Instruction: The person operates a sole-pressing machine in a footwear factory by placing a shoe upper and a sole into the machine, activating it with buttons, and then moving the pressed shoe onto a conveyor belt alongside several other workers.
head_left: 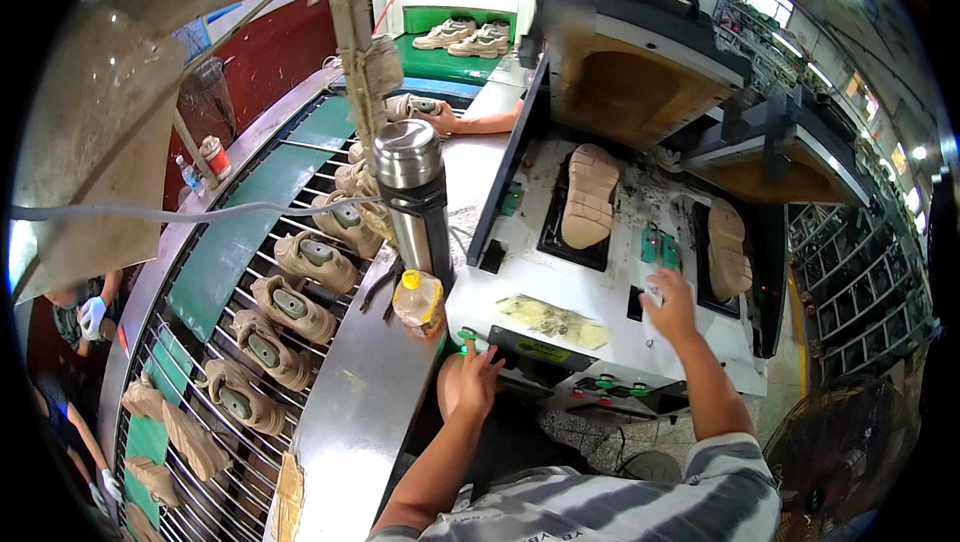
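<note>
My left hand (479, 382) is at the front panel of a white press machine (480, 298), its fingers spread beside a green button (466, 336). Over the machine's top, near two green switch-like blocks (660, 246), my right hand (671, 304) has its fingers stretched forward. Something small and white shows at its fingertips; I cannot make out what. Two beige shoes lie sole up in the black beds: a left shoe (590, 197) and a right shoe (728, 250). Both padded lids, the left lid (640, 72) and the right lid (785, 157), stand raised.
Left of the machine, a steel thermos (408, 157) and a yellow-capped bottle (418, 304) stand on a metal ledge (350, 392). Beyond runs a roller conveyor with several beige shoes (290, 310). A co-worker's hand (432, 118) touches a shoe there. A fan (840, 452) stands at right.
</note>
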The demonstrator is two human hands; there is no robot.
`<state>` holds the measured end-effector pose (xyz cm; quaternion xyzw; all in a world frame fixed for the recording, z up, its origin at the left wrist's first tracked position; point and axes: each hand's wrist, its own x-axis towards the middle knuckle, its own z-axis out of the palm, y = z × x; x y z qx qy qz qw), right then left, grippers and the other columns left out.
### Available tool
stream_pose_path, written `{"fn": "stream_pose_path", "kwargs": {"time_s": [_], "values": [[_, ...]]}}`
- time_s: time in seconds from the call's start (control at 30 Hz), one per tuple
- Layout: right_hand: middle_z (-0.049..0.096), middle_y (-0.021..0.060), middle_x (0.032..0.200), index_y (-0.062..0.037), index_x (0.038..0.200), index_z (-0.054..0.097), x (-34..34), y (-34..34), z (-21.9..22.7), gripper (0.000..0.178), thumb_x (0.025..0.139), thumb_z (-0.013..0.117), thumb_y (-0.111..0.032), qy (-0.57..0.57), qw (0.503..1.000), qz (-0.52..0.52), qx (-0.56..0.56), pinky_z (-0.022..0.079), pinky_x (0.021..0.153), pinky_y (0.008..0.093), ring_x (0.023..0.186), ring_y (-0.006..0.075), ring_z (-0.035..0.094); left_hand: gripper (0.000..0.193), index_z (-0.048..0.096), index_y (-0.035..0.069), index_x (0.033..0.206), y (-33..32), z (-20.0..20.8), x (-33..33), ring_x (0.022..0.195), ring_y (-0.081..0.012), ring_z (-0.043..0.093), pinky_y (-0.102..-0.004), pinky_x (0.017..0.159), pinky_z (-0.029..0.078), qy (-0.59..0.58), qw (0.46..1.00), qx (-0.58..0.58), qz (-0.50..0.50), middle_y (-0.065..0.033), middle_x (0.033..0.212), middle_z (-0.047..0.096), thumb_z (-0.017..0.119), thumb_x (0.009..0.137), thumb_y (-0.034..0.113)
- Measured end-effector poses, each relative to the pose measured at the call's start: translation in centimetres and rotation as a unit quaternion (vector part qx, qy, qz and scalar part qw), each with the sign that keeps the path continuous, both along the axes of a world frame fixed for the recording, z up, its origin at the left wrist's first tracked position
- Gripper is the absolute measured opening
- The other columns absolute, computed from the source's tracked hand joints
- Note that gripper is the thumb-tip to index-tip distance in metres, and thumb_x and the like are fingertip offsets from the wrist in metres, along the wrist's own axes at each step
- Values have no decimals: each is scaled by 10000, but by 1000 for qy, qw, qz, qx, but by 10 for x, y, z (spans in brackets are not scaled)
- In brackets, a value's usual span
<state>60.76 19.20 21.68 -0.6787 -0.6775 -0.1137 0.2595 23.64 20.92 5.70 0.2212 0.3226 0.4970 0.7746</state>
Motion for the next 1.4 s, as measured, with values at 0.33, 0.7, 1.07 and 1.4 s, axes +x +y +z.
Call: {"fn": "stream_pose_path", "kwargs": {"time_s": [0.33, 0.7, 1.07, 1.4], "values": [[441, 230, 1390, -178, 1458, 273, 169, 30, 78, 986, 670, 761, -516, 120, 849, -455, -238, 375, 1022, 512, 1286, 380, 431, 252, 568, 48, 1127, -115, -50, -178, 825, -211, 651, -333, 756, 520, 253, 953, -154, 55, -109, 968, 673, 524, 922, 189], [605, 176, 1224, -77, 1381, 410, 147, -40, -4, 884, 713, 710, -571, 38, 872, -467, 141, 483, 904, 492, 1106, 372, 588, 260, 556, 32, 1136, -209, -34, -227, 826, -213, 650, -339, 754, 528, 224, 941, -171, 190, -109, 976, 654, 531, 921, 175], [661, 140, 1135, 23, 1189, 603, -8, -152, -51, 468, 846, 709, -277, 326, 932, -146, 54, 464, 934, 412, 1024, 289, 610, 368, 509, 49, 1244, -145, 54, -151, 982, -147, 577, -289, 848, 478, 115, 981, 138, -71, -51, 1086, 607, 591, 893, 117], [550, 135, 1263, 59, 1319, 433, -328, -122, 18, 661, 830, 664, -322, 481, 639, 399, -449, 392, 1003, 391, 1167, 226, 515, 889, 348, 21, 1419, -193, 126, -220, 1237, -304, 498, -411, 1073, 370, -38, 985, 166, -27, -156, 1356, 495, 784, 655, 147]]}}
